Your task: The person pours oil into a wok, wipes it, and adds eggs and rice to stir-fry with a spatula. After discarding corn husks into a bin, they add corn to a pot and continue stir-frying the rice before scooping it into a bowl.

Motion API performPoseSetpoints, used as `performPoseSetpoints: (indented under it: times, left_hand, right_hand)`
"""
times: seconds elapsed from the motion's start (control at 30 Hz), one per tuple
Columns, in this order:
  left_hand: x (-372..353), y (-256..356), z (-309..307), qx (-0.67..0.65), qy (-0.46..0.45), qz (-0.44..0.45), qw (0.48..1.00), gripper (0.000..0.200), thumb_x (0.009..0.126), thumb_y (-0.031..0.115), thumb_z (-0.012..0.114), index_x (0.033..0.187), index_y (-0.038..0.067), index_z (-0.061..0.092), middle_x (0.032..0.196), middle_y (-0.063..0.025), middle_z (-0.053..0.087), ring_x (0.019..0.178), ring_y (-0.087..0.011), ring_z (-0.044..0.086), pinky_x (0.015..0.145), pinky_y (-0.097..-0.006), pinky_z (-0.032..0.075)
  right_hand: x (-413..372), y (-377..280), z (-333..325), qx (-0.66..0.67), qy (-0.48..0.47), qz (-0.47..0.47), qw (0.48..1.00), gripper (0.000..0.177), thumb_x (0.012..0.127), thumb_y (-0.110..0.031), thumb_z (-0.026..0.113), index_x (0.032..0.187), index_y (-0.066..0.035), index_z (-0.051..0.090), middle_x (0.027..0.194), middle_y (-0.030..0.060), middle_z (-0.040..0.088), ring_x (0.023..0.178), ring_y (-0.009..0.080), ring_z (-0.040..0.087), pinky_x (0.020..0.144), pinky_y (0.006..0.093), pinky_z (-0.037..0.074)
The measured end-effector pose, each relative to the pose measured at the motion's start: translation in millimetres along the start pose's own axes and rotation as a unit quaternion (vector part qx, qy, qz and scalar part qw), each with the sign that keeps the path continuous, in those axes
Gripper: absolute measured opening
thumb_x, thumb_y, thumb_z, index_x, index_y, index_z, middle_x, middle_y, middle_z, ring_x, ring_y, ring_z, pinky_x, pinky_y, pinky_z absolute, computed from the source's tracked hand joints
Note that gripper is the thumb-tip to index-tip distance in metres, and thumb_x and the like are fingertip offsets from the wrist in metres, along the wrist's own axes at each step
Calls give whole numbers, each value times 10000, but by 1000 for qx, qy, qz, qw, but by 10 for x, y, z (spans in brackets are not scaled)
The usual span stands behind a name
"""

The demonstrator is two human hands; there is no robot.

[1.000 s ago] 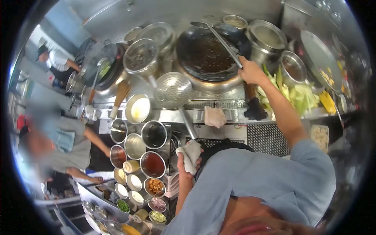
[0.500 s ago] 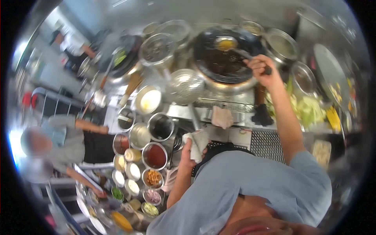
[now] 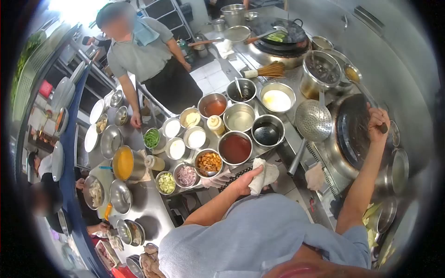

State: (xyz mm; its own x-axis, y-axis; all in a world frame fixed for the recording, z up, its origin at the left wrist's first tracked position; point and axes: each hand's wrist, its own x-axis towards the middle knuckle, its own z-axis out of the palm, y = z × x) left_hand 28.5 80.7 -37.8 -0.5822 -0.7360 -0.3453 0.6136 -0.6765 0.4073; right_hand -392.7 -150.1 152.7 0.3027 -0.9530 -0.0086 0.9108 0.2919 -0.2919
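My right hand (image 3: 378,124) is closed around the handle of a ladle (image 3: 366,94). The ladle's bowl, with something amber in it, is up beside the metal pots behind the wok (image 3: 348,123). Dark, shiny liquid or oil coats the wok, which sits on its burner under my right forearm. In my left hand (image 3: 245,183) I grip a folded white cloth (image 3: 266,175), near my body. A perforated strainer (image 3: 314,120) lies between the wok and the sauce pots, its handle pointing toward me.
Several pots crowd the counter, among them red sauce (image 3: 235,148), dark liquid (image 3: 268,132) and fried pieces (image 3: 208,162). A bamboo brush (image 3: 271,70) lies behind them. Another wok (image 3: 280,37) holds greens. A co-worker in a grey shirt (image 3: 150,48) stands across the counter.
The view has swung left toward the sauce pots and co-worker. The ladle has moved from over the wok to beside the pots behind it. My left hand still holds the cloth.
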Motion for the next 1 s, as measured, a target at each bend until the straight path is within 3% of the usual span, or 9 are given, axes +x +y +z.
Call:
performPoseSetpoints:
  times: [0.37, 0.43, 0.53, 0.63, 0.7, 0.73, 0.77, 0.83, 1.0]
  left_hand:
    - [378, 273, 209, 53, -89, -20, 994, 658, 935, 474, 469, 1383, 14, 325, 1220, -211, 559, 1065, -266, 587, 720, -300, 519]
    - [533, 257, 297, 68, -111, -35, 991, 607, 942, 475, 459, 1359, 39, 395, 1219, -139, 577, 1063, -234, 590, 731, -303, 505]
    - [749, 215, 456, 65, -73, -93, 991, 641, 918, 496, 494, 1332, 15, 400, 1177, -195, 584, 975, -265, 620, 704, -331, 527]
    - [1027, 217, 504, 37, -79, -139, 986, 627, 919, 509, 486, 1304, 18, 427, 1128, -195, 598, 863, -273, 630, 676, -346, 527]
    - [1215, 276, 621, 37, -81, -166, 982, 588, 911, 514, 500, 1293, 70, 439, 1142, -123, 586, 984, -256, 612, 746, -383, 538]
    - [1334, 283, 780, 34, -41, -169, 984, 588, 912, 513, 498, 1298, 74, 435, 1169, -123, 572, 1023, -263, 595, 788, -399, 530]
    - [1471, 299, 986, 29, 1, -162, 986, 587, 913, 513, 496, 1303, 78, 430, 1196, -122, 559, 1061, -271, 578, 831, -416, 521]
    - [1876, 219, 1283, 48, 68, -159, 984, 631, 900, 569, 475, 1316, 98, 425, 1226, -104, 543, 1109, -283, 547, 914, -479, 471]
    - [3248, -14, 1957, 205, 101, -106, 968, 634, 909, 649, 339, 1216, 111, 477, 1103, -91, 591, 963, -254, 592, 807, -489, 479]
  right_hand:
    - [459, 502, 240, -344, 213, 29, 914, 313, 822, -55, 535, 1107, 70, 498, 644, 11, 493, 429, 69, 423, 367, 227, 334]
    - [239, 535, 205, -738, 249, -8, 628, 336, 790, -51, 546, 1115, 27, 515, 618, 26, 498, 392, 110, 437, 357, 260, 351]
    - [-392, 567, -29, -777, 266, -143, 552, 439, 792, -39, 537, 1221, 19, 466, 567, 28, 467, 368, 128, 439, 348, 274, 355]
    - [-1144, 634, -231, -699, 309, -166, 624, 475, 805, -43, 530, 1270, 11, 444, 567, 29, 468, 367, 119, 437, 333, 267, 348]
    - [-1598, 790, -302, -430, 324, -172, 825, 498, 819, -43, 515, 1304, 10, 419, 561, 21, 470, 357, 112, 426, 318, 259, 338]
    - [-1812, 749, -549, -501, 360, -153, 772, 537, 819, -42, 510, 1338, 12, 383, 560, 20, 476, 344, 114, 417, 308, 253, 337]
    - [-1798, 874, -494, -646, 457, -117, 601, 551, 820, -47, 511, 1348, 20, 367, 569, 22, 487, 348, 117, 426, 313, 248, 335]
    - [-1934, 630, -776, -617, 427, -121, 650, 567, 822, -72, 526, 1353, 33, 355, 584, 34, 502, 370, 124, 448, 334, 250, 344]
    - [-1826, -204, -594, -631, 466, -144, 604, 577, 832, -148, 560, 1360, 3, 381, 659, 77, 553, 504, 165, 538, 454, 302, 424]
